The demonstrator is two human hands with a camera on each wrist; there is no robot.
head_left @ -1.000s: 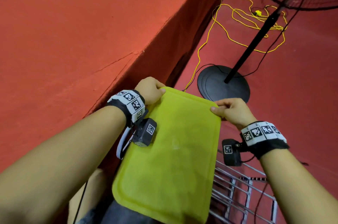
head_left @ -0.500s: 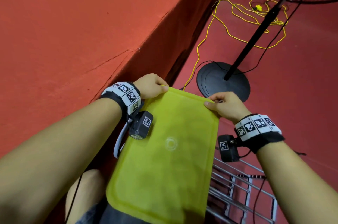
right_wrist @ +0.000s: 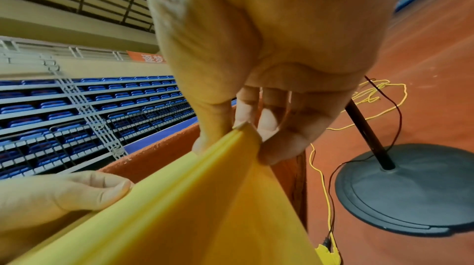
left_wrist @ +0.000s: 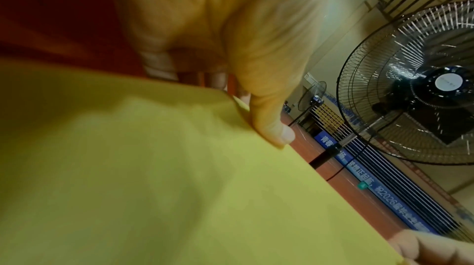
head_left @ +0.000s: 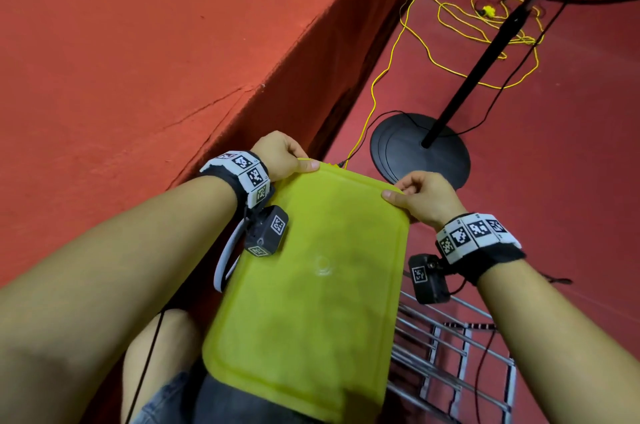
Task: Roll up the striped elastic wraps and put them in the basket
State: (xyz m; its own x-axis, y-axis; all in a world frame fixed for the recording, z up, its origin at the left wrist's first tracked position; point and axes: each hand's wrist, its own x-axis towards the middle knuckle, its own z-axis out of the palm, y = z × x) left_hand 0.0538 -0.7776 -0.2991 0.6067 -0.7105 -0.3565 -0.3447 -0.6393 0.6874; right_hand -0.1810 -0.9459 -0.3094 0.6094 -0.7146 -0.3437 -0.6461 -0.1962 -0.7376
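Note:
A yellow-green plastic tray (head_left: 311, 285) is held upright over my lap, its flat face toward me. My left hand (head_left: 301, 162) grips its far left corner, thumb (left_wrist: 269, 123) on the face of the tray (left_wrist: 128, 168) and fingers behind it. My right hand (head_left: 398, 190) pinches the far right corner; in the right wrist view its thumb and fingers (right_wrist: 266, 127) clamp the rim of the tray (right_wrist: 205, 208). A thin black-and-white striped strip (head_left: 467, 325) lies across a wire rack (head_left: 450, 364) at the lower right. No basket is in view.
A raised red ledge (head_left: 138, 43) runs along my left. On the red floor ahead stands a fan with a round black base (head_left: 419, 150) and a pole. A tangled yellow cord (head_left: 433, 53) and black cables lie around it. My knee (head_left: 162, 347) shows below the tray.
Both hands and the tray have shifted slightly forward and to the left. The grips on the two far corners are unchanged.

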